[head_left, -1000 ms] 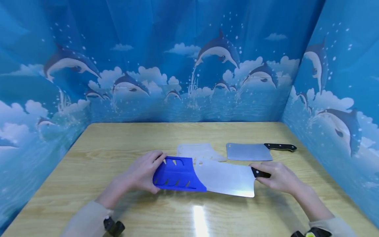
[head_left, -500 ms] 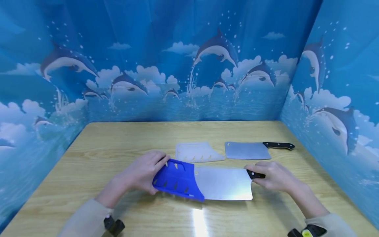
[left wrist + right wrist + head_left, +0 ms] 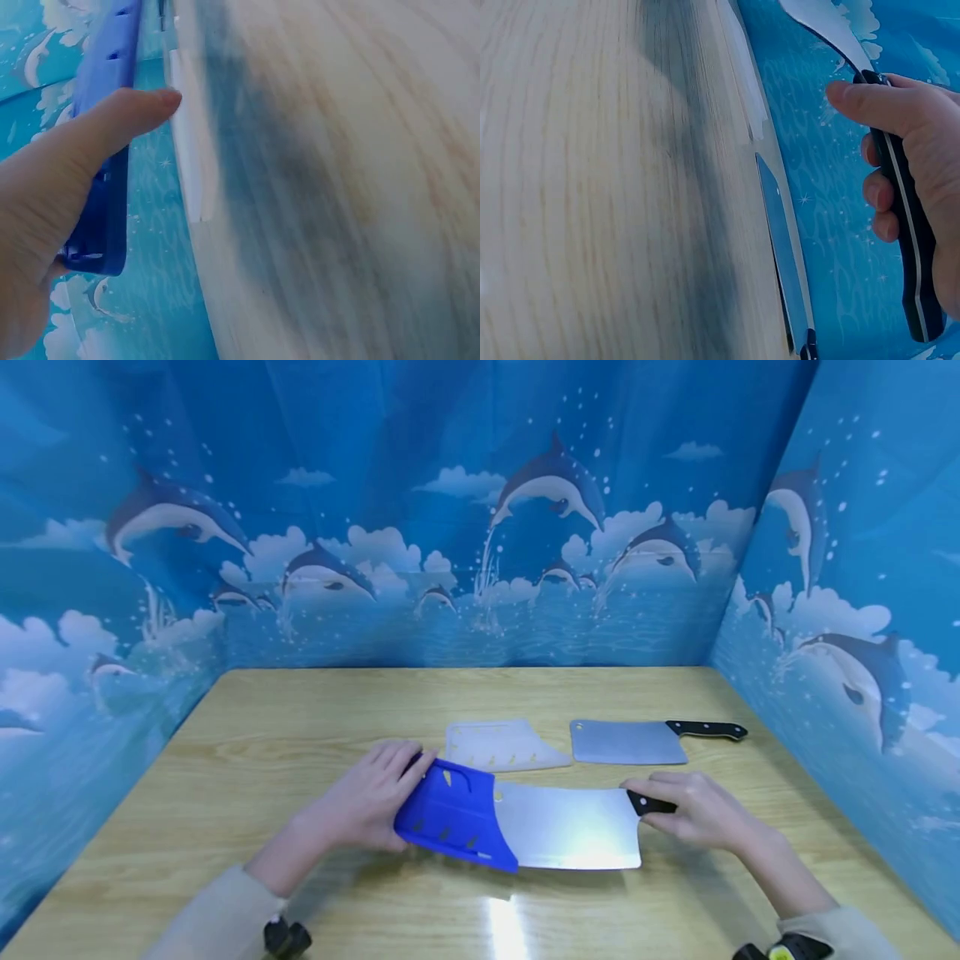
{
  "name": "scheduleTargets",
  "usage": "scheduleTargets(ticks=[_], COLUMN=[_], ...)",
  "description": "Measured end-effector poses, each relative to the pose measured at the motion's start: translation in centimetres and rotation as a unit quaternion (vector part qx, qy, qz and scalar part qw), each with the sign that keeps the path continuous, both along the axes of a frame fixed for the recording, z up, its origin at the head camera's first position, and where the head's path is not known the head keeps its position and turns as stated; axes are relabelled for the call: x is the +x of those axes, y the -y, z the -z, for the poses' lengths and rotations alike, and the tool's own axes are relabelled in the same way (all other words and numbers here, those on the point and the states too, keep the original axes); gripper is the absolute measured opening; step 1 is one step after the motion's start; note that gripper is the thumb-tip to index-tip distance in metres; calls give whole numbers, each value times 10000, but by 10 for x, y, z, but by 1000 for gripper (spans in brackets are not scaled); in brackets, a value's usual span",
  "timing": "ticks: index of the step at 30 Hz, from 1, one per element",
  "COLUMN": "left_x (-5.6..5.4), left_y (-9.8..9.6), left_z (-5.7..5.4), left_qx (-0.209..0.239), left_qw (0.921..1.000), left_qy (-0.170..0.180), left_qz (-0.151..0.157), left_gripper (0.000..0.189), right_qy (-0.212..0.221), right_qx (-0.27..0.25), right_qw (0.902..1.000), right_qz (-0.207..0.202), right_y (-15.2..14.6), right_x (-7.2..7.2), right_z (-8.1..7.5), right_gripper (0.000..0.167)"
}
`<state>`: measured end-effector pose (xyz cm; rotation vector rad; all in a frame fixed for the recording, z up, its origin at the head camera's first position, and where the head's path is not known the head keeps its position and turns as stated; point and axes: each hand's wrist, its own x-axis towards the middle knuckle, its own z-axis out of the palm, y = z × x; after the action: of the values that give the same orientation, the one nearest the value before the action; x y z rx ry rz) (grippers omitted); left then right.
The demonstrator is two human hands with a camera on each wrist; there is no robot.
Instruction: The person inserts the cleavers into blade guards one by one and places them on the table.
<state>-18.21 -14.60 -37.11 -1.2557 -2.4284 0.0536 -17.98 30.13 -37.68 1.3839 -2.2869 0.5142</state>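
My left hand [image 3: 375, 797] holds a blue slotted blade guard [image 3: 457, 814] by its left end, thumb on the near side in the left wrist view. With its fingers curled round the black handle [image 3: 904, 217], my right hand [image 3: 693, 810] grips a cleaver [image 3: 573, 827]. The cleaver's wide blade is raised over the table, and its left end meets the guard's curved right edge. The hole in the blade's upper corner shows right beside that edge. Whether the blade's end is inside the guard, I cannot tell.
Behind the hands, a translucent white blade guard [image 3: 502, 745] lies flat on the wooden table [image 3: 315, 710]. To its right lies a second cleaver [image 3: 628, 743], black handle pointing right. Dolphin-printed curtains [image 3: 390, 635] stand along the table's back and sides.
The blue guard has tilted, its right end now lower. The cleaver has shifted slightly left and down, its hole now beside the guard's edge. Little differs from half a second ago.
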Motion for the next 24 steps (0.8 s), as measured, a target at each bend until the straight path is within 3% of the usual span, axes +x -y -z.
scheduleTargets(ticks=[4, 10, 24], left_x=[0, 2, 2], left_y=[0, -1, -9], left_z=[2, 5, 4], left_qx=[208, 576, 509], left_qw=[9992, 9977, 9977], left_qy=[-320, -143, 342], left_qz=[91, 333, 301], left_gripper=[116, 115, 110], right_qy=[-207, -255, 617], right_qx=[63, 186, 458], right_qw=[9997, 9994, 9970], right_qz=[-67, -120, -22], right_y=[-1, -4, -10], right_x=[2, 8, 12], right_z=[-2, -6, -7], right_gripper=[42, 41, 45])
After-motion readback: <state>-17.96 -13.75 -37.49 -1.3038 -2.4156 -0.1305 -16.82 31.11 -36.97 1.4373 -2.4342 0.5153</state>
